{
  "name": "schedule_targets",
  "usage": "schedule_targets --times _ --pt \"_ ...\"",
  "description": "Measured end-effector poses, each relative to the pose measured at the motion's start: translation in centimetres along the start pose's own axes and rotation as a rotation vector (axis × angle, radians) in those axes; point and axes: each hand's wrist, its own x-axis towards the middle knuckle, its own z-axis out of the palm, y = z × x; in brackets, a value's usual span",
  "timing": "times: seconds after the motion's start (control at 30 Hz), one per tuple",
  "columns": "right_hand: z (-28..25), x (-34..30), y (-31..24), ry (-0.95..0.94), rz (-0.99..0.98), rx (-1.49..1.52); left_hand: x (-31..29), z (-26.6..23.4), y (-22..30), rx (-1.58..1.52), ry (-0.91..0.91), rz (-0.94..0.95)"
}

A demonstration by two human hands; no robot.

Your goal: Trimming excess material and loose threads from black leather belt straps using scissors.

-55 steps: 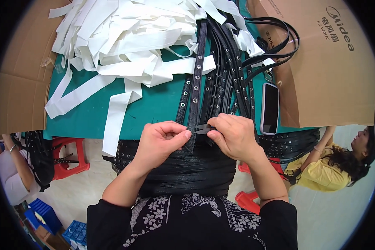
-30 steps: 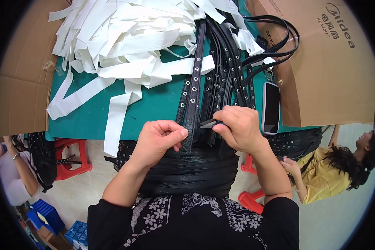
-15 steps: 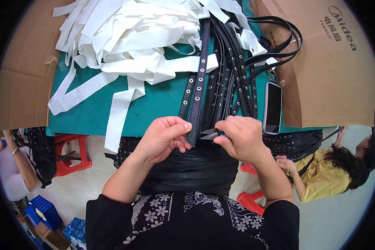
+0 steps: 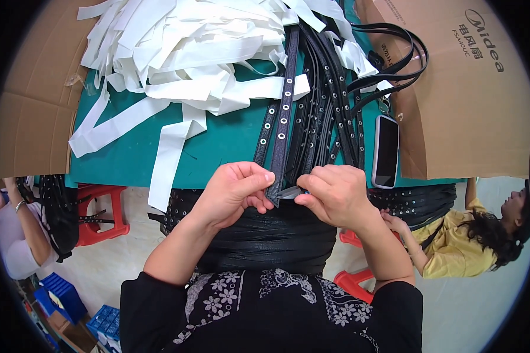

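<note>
Black straps (image 4: 278,156) on green table (image 4: 227,144), red stools (image 4: 120,215) nearby

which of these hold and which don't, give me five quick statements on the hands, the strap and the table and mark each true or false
1. The left hand holds a black strap near its pointed end. True.
2. The right hand is without a tool. False: it holds snips, their blades at the strap's lower end.
3. The strap has metal eyelets along it. True.
4. The white strips are stacked in a neat pile. False: they lie in a loose, tangled heap.
5. The phone lies left of the white strips. False: it lies to their right, by the cardboard.
</note>
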Motion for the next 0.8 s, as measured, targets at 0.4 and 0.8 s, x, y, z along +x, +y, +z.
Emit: schedule_targets --times 0.4,0.8 --pt "-0.41 -0.19 0.28 0.087 0.011 -0.046 0.05 -0.26 -0.24 0.005 -0.028 -0.023" --pt "-0.48 -0.29 0.19 0.048 0.0 -0.041 0.1 -0.15 -0.45 0.057 -0.02 0.001"
